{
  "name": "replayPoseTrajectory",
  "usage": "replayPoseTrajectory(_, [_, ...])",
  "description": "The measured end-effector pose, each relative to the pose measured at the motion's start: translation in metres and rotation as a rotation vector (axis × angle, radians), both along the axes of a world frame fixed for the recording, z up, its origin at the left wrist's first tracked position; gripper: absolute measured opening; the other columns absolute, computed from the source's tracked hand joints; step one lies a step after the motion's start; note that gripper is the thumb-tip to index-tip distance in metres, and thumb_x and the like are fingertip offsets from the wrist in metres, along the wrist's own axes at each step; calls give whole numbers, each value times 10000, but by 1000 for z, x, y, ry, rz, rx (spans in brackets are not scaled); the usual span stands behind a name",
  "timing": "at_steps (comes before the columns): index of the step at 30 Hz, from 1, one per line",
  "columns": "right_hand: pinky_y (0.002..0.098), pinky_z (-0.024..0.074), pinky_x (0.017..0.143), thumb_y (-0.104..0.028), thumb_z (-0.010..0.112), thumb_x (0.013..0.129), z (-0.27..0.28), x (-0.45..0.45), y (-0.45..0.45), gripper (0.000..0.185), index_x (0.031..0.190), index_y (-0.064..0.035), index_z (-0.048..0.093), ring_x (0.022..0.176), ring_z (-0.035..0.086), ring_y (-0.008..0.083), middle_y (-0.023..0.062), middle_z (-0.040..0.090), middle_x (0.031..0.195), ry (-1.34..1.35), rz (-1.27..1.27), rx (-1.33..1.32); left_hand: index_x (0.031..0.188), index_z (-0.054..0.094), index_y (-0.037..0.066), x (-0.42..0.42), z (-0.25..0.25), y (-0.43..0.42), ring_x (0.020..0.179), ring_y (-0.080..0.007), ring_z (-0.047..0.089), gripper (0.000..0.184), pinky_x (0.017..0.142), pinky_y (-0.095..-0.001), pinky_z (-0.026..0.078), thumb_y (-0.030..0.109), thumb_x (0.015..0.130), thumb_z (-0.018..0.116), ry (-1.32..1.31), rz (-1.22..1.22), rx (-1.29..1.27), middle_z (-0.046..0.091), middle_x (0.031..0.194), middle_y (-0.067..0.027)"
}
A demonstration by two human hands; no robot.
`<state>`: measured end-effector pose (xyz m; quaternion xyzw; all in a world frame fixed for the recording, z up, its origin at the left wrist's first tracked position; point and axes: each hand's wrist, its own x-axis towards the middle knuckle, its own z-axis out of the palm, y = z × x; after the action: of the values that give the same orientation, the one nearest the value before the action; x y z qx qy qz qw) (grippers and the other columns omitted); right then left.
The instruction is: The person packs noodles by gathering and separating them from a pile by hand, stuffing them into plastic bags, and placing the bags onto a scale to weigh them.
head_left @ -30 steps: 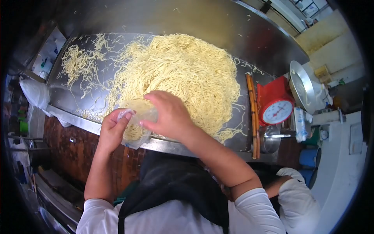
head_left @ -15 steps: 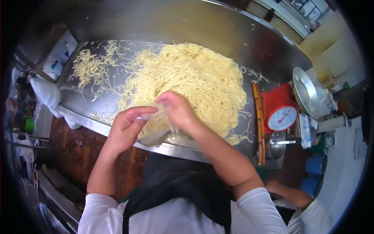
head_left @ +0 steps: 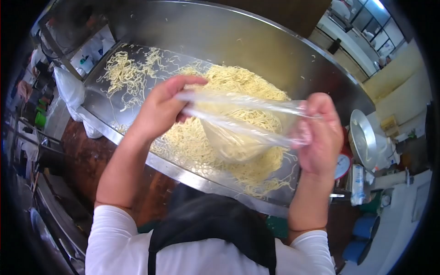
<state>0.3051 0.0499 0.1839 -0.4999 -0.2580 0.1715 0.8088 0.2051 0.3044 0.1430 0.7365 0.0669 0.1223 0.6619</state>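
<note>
A clear plastic bag (head_left: 238,141) hangs stretched wide between my hands, its mouth pulled into a long opening. At the bag's left edge my left hand (head_left: 167,103) is closed on the plastic. My right hand (head_left: 320,133) grips the opposite edge with bent fingers. Under and behind the bag lies a big heap of pale yellow noodles (head_left: 183,137) on a metal table (head_left: 172,169). Noodles show through the film; whether any are inside the bag I cannot tell. Looser noodles (head_left: 121,73) are scattered at the table's far left.
A raised metal wall (head_left: 275,50) backs the table. On the right are a red scale (head_left: 342,166), partly behind my right hand, a round metal pan (head_left: 362,137) and blue bins (head_left: 360,238). White plastic bags (head_left: 68,89) hang at the table's left corner.
My hands have moved apart, the right one far to the right, and the bag has gone from bunched to stretched wide open. The view has shifted, and the other person's arm is out of sight.
</note>
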Motion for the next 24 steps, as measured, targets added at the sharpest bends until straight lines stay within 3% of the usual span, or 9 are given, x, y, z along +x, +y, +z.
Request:
replayPoseTrajectory(3, [162, 347, 419, -93, 501, 905, 20, 23, -48, 82, 908, -82, 420, 471, 401, 31, 0, 484, 723, -155, 25, 56, 1151, 587, 39, 34, 48, -30, 620, -56, 540, 339, 489, -183, 398, 70, 844, 447, -225, -39, 141, 616, 800, -17])
replayPoseTrajectory(5, [157, 360, 446, -115, 523, 900, 36, 35, -82, 122, 958, -70, 426, 529, 431, 36, 9, 495, 796, -247, -12, 78, 1120, 604, 36, 64, 77, -52, 656, -55, 565, 323, 518, -188, 429, 85, 840, 452, -422, -73, 237, 621, 813, -25])
replayPoseTrajectory(7, [162, 374, 458, -108, 511, 905, 51, 50, -119, 163, 1042, -39, 455, 557, 465, 46, 25, 525, 841, -373, -115, 103, 1080, 620, 49, 95, 107, -80, 653, -62, 572, 300, 543, -195, 453, 83, 836, 449, -438, -144, 242, 624, 816, -30])
replayPoseTrajectory(10, [176, 392, 477, -57, 456, 905, 89, 57, -168, 236, 1121, 33, 486, 654, 514, 83, 37, 524, 911, -420, -329, 24, 1112, 544, -25, 115, 164, -122, 684, -113, 562, 247, 608, -208, 477, 87, 908, 462, -389, -287, 178, 603, 872, -87])
replayPoseTrajectory(14, [194, 443, 657, -22, 424, 920, 120, 70, -211, 310, 1198, 89, 503, 923, 528, 87, 21, 477, 1223, -587, -826, 87, 1079, 555, -24, 158, 191, -193, 630, -103, 529, 220, 564, -215, 462, 51, 914, 430, -440, -326, 78, 576, 814, -79])
replayPoseTrajectory(16, [203, 438, 664, -32, 425, 924, 131, 84, -257, 306, 1200, 77, 502, 879, 533, 83, 19, 487, 1213, -610, -752, 50, 1080, 553, -19, 177, 202, -218, 615, -104, 521, 222, 560, -219, 460, 41, 919, 413, -413, -408, 46, 570, 803, -80])
replayPoseTrajectory(21, [183, 383, 576, -51, 489, 913, 131, 108, -327, 195, 1096, -17, 547, 657, 488, 50, 10, 573, 887, -535, -827, -98, 1053, 577, 34, 248, 204, -299, 572, -110, 530, 232, 518, -229, 451, 41, 898, 404, -372, -430, 27, 567, 756, -67])
replayPoseTrajectory(22, [184, 353, 525, -54, 516, 900, 128, 111, -334, 125, 1020, -44, 551, 560, 420, 31, -39, 488, 668, -481, -807, -106, 1030, 588, 47, 270, 200, -315, 551, -112, 532, 227, 487, -241, 443, 52, 885, 413, -368, -464, 35, 574, 742, -60])
replayPoseTrajectory(24, [190, 338, 504, -59, 517, 897, 117, 117, -348, 110, 1002, -51, 547, 528, 387, 23, -57, 433, 619, -421, -865, -160, 992, 602, 60, 310, 188, -345, 520, -117, 538, 212, 444, -256, 436, 75, 865, 432, -355, -485, 39, 587, 724, -52])
